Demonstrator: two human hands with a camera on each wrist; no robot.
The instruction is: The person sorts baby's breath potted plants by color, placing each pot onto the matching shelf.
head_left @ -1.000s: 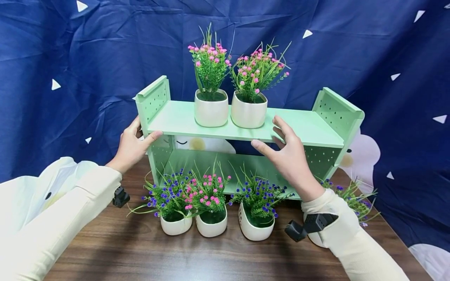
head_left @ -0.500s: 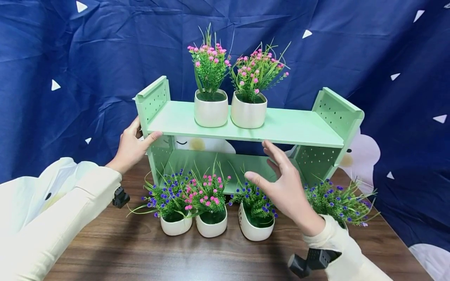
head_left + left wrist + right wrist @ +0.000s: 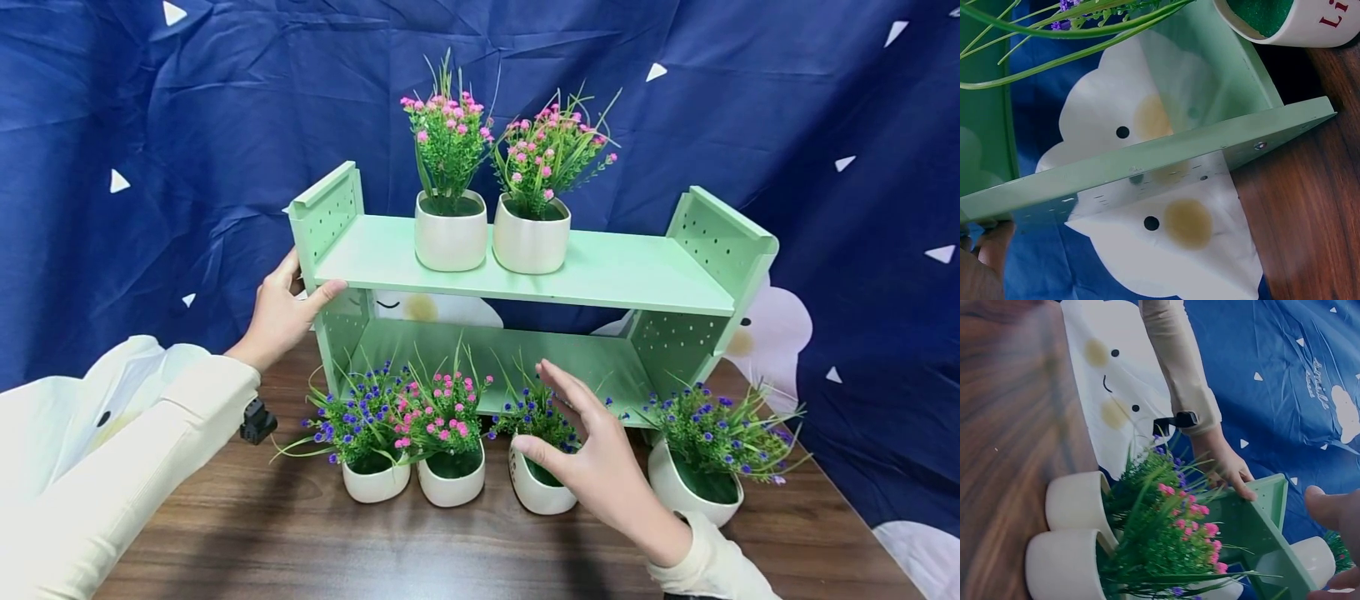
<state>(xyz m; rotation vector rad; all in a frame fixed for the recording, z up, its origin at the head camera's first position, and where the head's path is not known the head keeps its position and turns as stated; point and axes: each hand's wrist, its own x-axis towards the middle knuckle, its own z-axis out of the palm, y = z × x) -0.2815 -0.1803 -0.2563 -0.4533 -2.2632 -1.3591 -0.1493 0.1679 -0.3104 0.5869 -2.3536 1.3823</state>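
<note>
My left hand (image 3: 276, 318) holds the left side of a green two-tier shelf (image 3: 637, 268), thumb on the front edge, other fingers behind the side panel. The right wrist view also shows this grip on the shelf's frame (image 3: 1266, 537). Spread and holding nothing, my right hand (image 3: 592, 467) is over a white pot of blue flowers (image 3: 542, 497), partly covering it. Two white pots with pink flowers, a left one (image 3: 450, 237) and a right one (image 3: 531, 242), stand side by side on the upper tier.
In front of the shelf, on the wooden table (image 3: 360, 558), stand a blue-flowered pot (image 3: 375, 483), a pink-flowered pot (image 3: 452, 483) and, at the right, another blue-flowered pot (image 3: 697, 492). A blue cloth with white shapes (image 3: 225, 100) hangs behind.
My right hand has come down from the upper tier's front edge toward the blue-flowered pot, uncovering the pot at the right. The left hand, shelf and pots have stayed put.
</note>
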